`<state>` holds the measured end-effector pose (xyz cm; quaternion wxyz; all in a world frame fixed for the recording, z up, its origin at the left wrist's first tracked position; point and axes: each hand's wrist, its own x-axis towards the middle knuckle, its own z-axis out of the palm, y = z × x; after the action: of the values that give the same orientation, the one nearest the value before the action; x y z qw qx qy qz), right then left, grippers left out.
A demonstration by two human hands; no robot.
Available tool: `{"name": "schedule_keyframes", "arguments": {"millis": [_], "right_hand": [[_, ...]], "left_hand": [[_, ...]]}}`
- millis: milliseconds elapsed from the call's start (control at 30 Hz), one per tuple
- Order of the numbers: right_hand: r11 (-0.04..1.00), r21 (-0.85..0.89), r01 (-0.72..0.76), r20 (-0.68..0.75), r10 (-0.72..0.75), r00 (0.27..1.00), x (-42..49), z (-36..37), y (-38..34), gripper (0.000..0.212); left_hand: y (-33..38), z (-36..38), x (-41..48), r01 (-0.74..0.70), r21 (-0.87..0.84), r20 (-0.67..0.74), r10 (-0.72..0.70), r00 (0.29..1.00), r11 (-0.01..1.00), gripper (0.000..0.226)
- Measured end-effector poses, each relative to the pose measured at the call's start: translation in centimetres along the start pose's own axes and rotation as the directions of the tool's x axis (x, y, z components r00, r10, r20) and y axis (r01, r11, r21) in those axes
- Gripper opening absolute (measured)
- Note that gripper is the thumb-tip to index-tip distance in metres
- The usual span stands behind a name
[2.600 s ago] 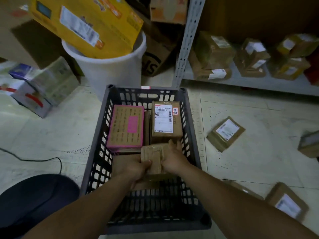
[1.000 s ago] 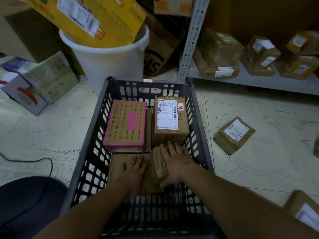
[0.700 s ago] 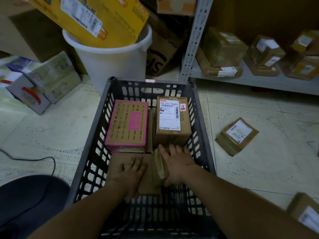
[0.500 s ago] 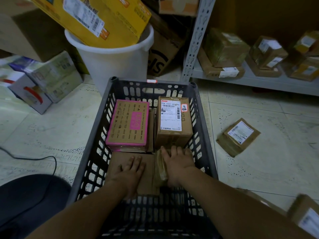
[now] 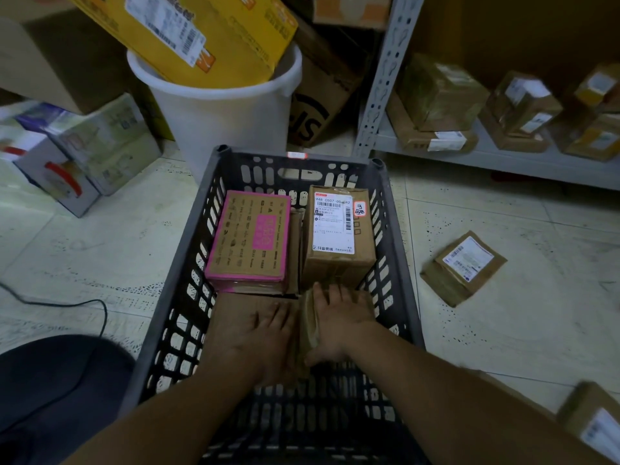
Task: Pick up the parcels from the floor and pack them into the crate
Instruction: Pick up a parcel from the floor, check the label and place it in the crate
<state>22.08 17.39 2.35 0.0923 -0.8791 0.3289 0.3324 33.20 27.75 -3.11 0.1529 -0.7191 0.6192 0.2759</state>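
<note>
The person is leaning over the crate point(image 5: 399, 263) in the middle of the frame, seating a small parcel point(image 5: 308, 317) low in its near right part. The left hand point(image 5: 265, 333) is lying flat, fingers straight, on a flat brown box point(image 5: 235, 313) just beside it. The right hand point(image 5: 342, 325) is pressing the parcel's side with fingers extended, not clenching it as far as I can tell. The parcel is standing on edge, so I'd be pushing it squarely down against the labelled box point(image 5: 335, 229) while the left palm is steadying the flat box. Another parcel point(image 5: 464, 266) is lying on the floor at right.
</note>
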Motion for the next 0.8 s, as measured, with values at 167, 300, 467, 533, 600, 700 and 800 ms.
{"name": "schedule_keyframes", "arguments": {"millis": [167,300,467,533,600,700,800], "right_hand": [[0.992,-0.129,-0.015,-0.097,0.003,0.995,-0.4,-0.6,-1.0,0.126],[0.996,-0.083,-0.021,-0.11,0.012,0.994,0.2,0.0,-0.9,0.123],[1.0,0.014,0.006,-0.091,-0.005,0.996,0.7,1.0,-0.1,0.129],[0.999,0.036,0.009,-0.081,-0.006,0.997,0.5,0.9,0.0,0.13],[0.999,0.049,0.012,-0.065,-0.009,0.998,0.2,0.8,0.2,0.134],[0.998,0.059,0.013,-0.047,-0.01,0.999,-0.1,0.5,0.4,0.137],[0.995,0.099,0.02,-0.045,-0.016,0.999,-1.8,-0.8,1.0,0.133]], "left_hand": [[-0.3,0.3,0.6,0.01,0.007,0.039,-0.01,0.999,1.0,0.102],[-1.0,0.8,0.4,0.0,0.039,0.016,-0.001,1.0,0.999,0.1],[-1.2,0.8,0.5,-0.007,0.026,0.005,0.007,1.0,1.0,0.115],[-1.3,0.9,0.5,-0.007,0.023,0.016,0.007,1.0,1.0,0.111],[-1.3,0.6,0.4,-0.009,0.017,0.012,0.008,1.0,1.0,0.102],[-1.4,-0.4,0.1,-0.002,-0.062,0.016,0.003,1.0,0.998,0.101],[-1.6,-2.6,-1.0,0.03,-0.22,0.016,-0.027,0.999,0.975,0.112]]}}
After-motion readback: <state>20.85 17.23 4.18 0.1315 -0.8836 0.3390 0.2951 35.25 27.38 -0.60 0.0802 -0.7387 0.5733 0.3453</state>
